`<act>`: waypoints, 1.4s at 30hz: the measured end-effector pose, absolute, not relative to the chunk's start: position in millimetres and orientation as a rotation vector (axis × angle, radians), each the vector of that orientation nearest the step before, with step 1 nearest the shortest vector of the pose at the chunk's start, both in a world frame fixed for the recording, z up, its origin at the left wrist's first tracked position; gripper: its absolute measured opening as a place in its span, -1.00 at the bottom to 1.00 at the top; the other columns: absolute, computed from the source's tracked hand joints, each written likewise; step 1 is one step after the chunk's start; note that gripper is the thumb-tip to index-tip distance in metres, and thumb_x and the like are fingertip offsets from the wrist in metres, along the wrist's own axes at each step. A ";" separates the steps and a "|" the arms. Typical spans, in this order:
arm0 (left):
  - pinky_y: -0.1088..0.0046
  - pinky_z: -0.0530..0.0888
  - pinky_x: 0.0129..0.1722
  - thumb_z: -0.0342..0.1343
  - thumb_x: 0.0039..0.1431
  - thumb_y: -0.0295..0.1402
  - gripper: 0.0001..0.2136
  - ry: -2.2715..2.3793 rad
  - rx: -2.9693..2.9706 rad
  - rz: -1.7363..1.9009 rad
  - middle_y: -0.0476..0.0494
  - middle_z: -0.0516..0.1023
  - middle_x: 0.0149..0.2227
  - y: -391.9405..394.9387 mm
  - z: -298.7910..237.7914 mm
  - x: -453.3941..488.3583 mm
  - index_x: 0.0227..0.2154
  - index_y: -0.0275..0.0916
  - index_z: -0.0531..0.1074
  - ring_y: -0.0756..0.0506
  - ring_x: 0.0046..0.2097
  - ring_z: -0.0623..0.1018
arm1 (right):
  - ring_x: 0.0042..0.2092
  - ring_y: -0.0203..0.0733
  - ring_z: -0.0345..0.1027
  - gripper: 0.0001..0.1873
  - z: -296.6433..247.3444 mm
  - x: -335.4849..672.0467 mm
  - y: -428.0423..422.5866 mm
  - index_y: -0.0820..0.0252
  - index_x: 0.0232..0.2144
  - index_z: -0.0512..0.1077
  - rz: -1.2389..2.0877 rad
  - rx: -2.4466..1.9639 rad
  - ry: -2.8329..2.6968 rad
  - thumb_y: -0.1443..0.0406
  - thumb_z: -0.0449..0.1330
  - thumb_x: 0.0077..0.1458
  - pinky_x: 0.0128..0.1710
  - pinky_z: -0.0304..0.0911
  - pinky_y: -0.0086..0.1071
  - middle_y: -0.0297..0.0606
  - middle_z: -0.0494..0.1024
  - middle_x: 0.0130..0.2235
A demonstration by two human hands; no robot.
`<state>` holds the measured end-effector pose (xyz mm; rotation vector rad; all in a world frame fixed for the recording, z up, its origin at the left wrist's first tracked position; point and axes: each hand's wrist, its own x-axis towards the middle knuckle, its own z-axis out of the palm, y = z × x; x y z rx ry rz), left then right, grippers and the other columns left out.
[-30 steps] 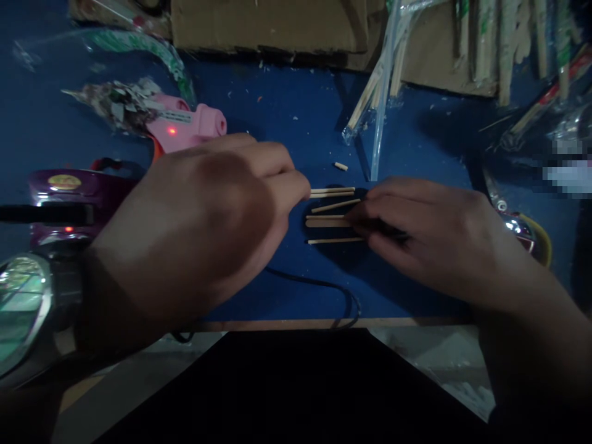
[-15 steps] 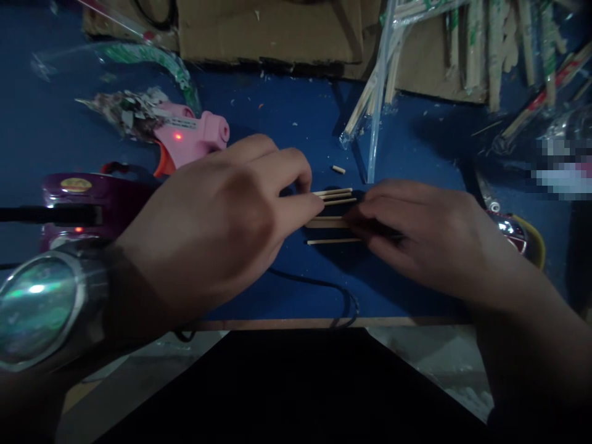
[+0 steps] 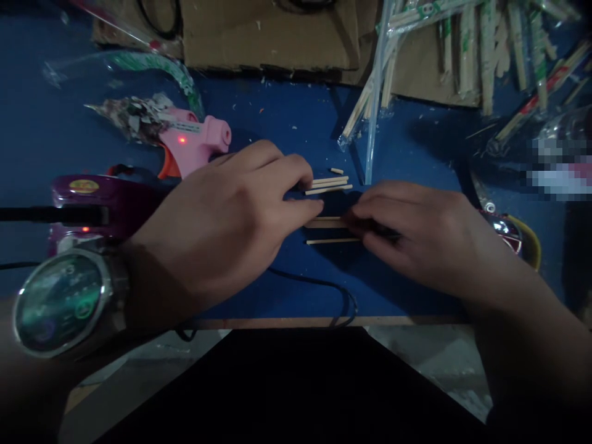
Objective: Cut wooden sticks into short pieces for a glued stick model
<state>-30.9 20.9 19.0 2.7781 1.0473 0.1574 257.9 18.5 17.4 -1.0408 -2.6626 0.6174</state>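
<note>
My left hand [image 3: 231, 216], a watch on its wrist, lies over the blue table [image 3: 277, 123] with its fingertips pinching the ends of thin wooden sticks [image 3: 329, 184]. My right hand [image 3: 416, 234] presses down on a wider flat stick [image 3: 324, 222] and a thin stick [image 3: 330, 241] lying side by side; its fingers are closed over their right ends. A tiny cut-off piece of stick [image 3: 337, 171] lies just behind the sticks.
A pink glue gun [image 3: 194, 139] with a red light lies back left, next to a purple tool [image 3: 97, 197]. A black cable [image 3: 324, 290] loops near the table's front edge. Cardboard [image 3: 268, 31] and bagged chopsticks [image 3: 462, 43] fill the back. Cutters [image 3: 509, 231] lie right.
My left hand has drawn the upper thin sticks slightly back and away from the wide stick. My right hand has stayed in place.
</note>
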 end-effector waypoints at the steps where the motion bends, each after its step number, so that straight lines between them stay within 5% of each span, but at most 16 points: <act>1: 0.03 0.66 0.02 -0.18 0.59 -0.48 -0.55 1.072 2.766 0.157 -0.19 0.59 0.17 21.0 19.2 -30.4 0.06 -0.13 0.67 -0.31 0.18 0.59 | -0.03 0.02 0.69 -0.76 17.2 258.1 18.5 0.06 -0.02 0.63 0.625 -1.041 -2.662 0.37 0.18 0.44 -0.10 0.55 -0.18 -0.17 0.73 0.00; 14: 0.15 0.54 -0.16 -0.04 0.58 -0.49 -0.70 0.988 2.732 0.161 -0.20 0.67 0.02 21.8 21.4 -38.7 -0.04 -0.23 0.64 -0.22 -0.05 0.59 | -0.04 -0.01 0.67 -0.76 18.7 257.1 18.4 0.04 -0.03 0.65 0.671 -1.059 -2.647 0.36 0.18 0.45 -0.10 0.53 -0.21 -0.19 0.72 -0.02; 31: 0.12 0.61 -0.05 -0.18 0.63 -0.40 -0.58 0.993 2.716 0.176 -0.14 0.62 -0.03 23.8 17.2 -39.0 -0.05 -0.22 0.65 -0.21 -0.04 0.61 | -0.08 -0.06 0.67 -0.82 16.9 255.9 19.6 0.13 -0.05 0.61 0.613 -1.030 -2.681 0.38 0.20 0.45 -0.14 0.49 -0.26 -0.18 0.71 -0.03; 42: 0.09 0.62 -0.10 -0.10 0.60 -0.43 -0.65 0.969 2.724 0.200 -0.17 0.65 -0.01 23.6 16.2 -39.1 -0.12 -0.16 0.63 -0.26 -0.04 0.61 | -0.06 -0.06 0.67 -0.81 16.4 257.0 18.8 0.15 -0.03 0.61 0.558 -1.024 -2.696 0.37 0.20 0.44 -0.16 0.48 -0.29 -0.17 0.72 -0.02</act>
